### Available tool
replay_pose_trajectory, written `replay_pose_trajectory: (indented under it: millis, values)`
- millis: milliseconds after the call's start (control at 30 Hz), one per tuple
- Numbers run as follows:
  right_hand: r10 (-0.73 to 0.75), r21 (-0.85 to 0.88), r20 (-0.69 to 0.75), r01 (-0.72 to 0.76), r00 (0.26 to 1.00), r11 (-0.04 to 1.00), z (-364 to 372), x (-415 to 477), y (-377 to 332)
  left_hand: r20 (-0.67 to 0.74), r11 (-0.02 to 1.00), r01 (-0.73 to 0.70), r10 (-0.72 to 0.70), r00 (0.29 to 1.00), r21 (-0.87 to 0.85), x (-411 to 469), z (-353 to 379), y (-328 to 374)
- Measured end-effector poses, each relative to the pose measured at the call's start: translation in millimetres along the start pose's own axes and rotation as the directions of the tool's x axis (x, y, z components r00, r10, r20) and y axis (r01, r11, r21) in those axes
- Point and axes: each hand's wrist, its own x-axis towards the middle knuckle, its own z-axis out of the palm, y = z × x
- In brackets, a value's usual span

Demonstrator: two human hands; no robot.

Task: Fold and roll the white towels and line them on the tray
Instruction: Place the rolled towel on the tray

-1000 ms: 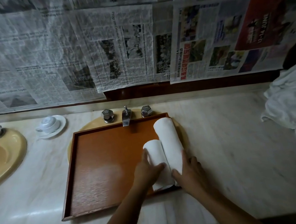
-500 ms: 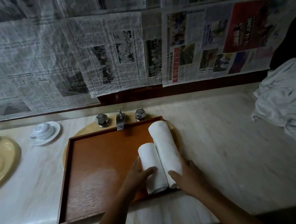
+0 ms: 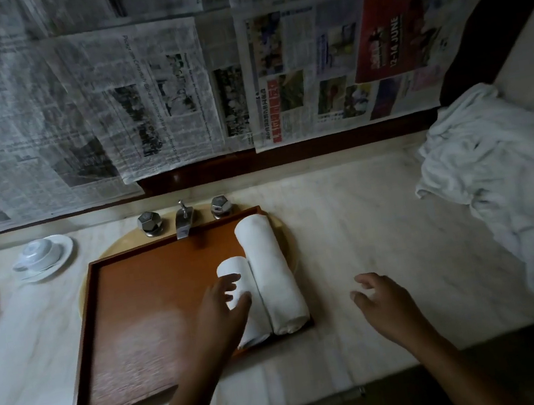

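Left hand (image 3: 220, 308) fingers loose, tips touching short roll (image 3: 232, 267) | right hand (image 3: 383, 303) spread, holding nothing, over counter (image 3: 349, 231) right of tray (image 3: 144, 317) | short roll touches long roll (image 3: 270, 271), both along tray's right edge | towel pile (image 3: 497, 174) unfolded, far right on counter

The left part of the tray (image 3: 157, 315) is bare wood, open to a hand from above and from the near rim. Two rolled towels (image 3: 270, 271), touching each other, fill its right side. The faucet (image 3: 184, 220) and its knobs stand at the far rim. A broad strip of surface (image 3: 358, 223) lies open between the tray and the loose towel pile (image 3: 505, 184) at the right.
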Motion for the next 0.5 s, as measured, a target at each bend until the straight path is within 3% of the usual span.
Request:
replay_pose_trajectory:
  millis: [267, 500]
  values:
    - [0.039, 0.101, -0.124, -0.026, 0.992, 0.995, -69.7, -1.8, 61.3, 0.048, 0.986, -0.132, 0.137, 0.989, -0.098, -2.3, 79.2, 74.3]
    - [0.065, 0.129, -0.182, -0.042, 0.981, 0.991, -156.6, 15.6, 143.7, 0.135, 0.972, -0.209, 0.222, 0.966, -0.105, -1.8, 192.3, 161.3]
